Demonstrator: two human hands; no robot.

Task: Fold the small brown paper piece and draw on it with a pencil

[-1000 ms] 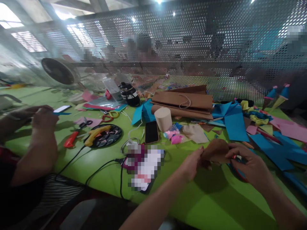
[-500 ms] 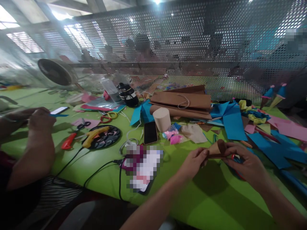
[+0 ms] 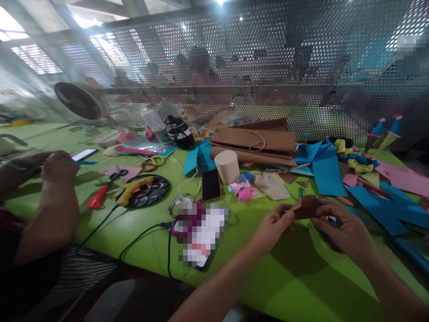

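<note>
A small piece of brown paper (image 3: 305, 208), curled into a cone-like shape, is held above the green table between my two hands. My left hand (image 3: 273, 229) pinches its left end between thumb and fingers. The fingers of my right hand (image 3: 346, 228) are closed on its right edge, partly hidden behind it. Under my right hand lies something with red and blue loops, perhaps scissors handles (image 3: 330, 230), mostly covered by the fingers. Blue paper pieces (image 3: 382, 208) lie to the right of that hand.
Folded brown paper (image 3: 253, 145), a cream paper roll (image 3: 227, 167) and a black phone (image 3: 211, 185) lie ahead. A yellow glue gun (image 3: 134, 191) rests on a black tray at left. Beyond are a co-worker's hands (image 3: 58, 165), a fan (image 3: 78, 100) and a perforated metal screen (image 3: 234, 67).
The brown paper has turned between my fingers: its open end faced me before, and now its side shows. Both hands stay in nearly the same place.
</note>
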